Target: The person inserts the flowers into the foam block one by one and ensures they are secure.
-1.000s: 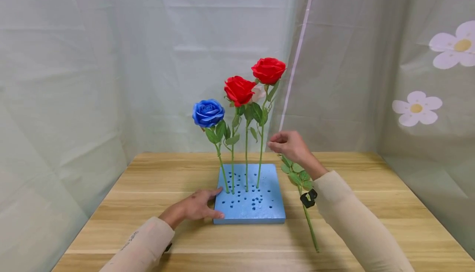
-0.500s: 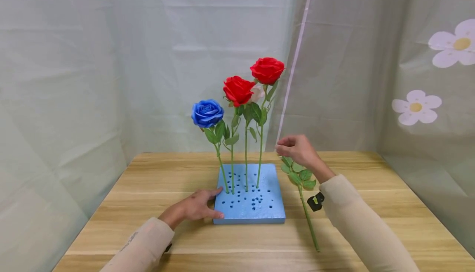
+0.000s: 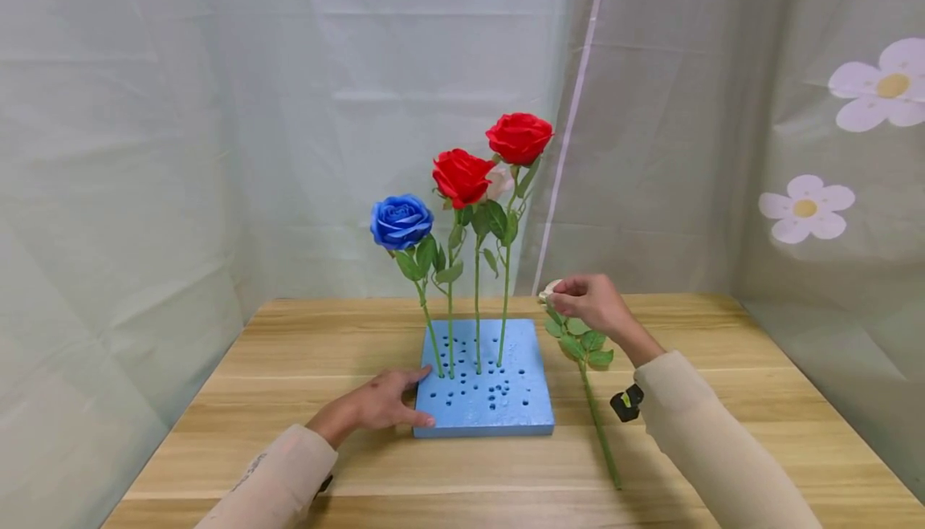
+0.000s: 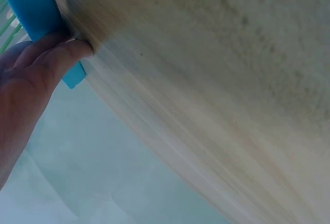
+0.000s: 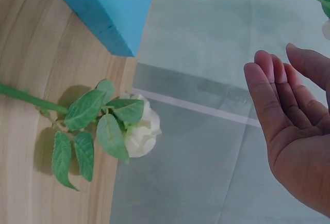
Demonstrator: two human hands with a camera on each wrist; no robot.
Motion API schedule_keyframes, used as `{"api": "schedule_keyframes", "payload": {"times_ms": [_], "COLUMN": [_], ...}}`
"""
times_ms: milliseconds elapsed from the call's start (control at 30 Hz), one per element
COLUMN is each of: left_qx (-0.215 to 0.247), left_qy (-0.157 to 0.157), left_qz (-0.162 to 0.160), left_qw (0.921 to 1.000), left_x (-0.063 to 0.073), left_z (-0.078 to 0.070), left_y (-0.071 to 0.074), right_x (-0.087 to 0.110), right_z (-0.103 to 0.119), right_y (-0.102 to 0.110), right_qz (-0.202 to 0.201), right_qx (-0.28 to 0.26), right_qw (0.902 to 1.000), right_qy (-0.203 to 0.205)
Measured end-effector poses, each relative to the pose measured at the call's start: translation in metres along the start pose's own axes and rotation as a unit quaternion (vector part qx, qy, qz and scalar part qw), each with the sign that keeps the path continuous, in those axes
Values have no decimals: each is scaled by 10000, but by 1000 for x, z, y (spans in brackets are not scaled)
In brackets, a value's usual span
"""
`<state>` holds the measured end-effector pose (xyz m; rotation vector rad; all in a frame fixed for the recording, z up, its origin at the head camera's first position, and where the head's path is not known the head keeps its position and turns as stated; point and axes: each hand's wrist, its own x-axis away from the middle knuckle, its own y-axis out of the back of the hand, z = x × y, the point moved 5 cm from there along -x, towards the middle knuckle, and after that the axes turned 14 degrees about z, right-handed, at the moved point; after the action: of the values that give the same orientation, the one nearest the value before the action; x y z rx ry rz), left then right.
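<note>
In the head view, my left hand [image 3: 381,400] rests against the left edge of a blue block with many holes [image 3: 506,418], thumb at its front corner, index finger farther back. A blue rose [image 3: 401,222], a red rose [image 3: 462,179] and a higher red rose [image 3: 519,139] stand in it; a pale rose [image 3: 500,182] is partly hidden behind them. My right hand [image 3: 594,304] hovers over the bloom end of a white rose [image 5: 142,133] lying on the table right of the block. The right wrist view shows this hand [image 5: 296,115] holding nothing, fingers slightly bent, apart from the rose.
The wooden table [image 3: 289,368] carries the block and the lying rose, whose stem points toward the front. Pale curtains [image 3: 405,71] hang close behind the table and on both sides. The standing stems rise tall between my hands.
My right hand has moved right, down and slightly nearer from beside the tall red rose's stem, uncovering part of the white bloom. My left hand has stayed at the block.
</note>
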<state>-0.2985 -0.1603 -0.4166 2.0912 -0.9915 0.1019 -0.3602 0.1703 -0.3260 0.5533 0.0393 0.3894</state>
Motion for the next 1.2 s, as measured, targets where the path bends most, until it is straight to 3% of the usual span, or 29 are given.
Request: {"api": "schedule_keyframes", "payload": {"times_ms": [667,1200], "left_qx": [72,40], "left_qy": [-72,47], "left_qz": [-8,-27], "left_qw": [9999,10000], "left_x": [-1,0], "left_z": [-1,0], "left_y": [-1,-1], "right_x": [14,27], "right_z": [-43,-72], "right_y": [2,-7], "right_qz": [149,222], "right_qx": [-176,-204], "right_qw": [9996,9986], "right_qy": [-158,-426]}}
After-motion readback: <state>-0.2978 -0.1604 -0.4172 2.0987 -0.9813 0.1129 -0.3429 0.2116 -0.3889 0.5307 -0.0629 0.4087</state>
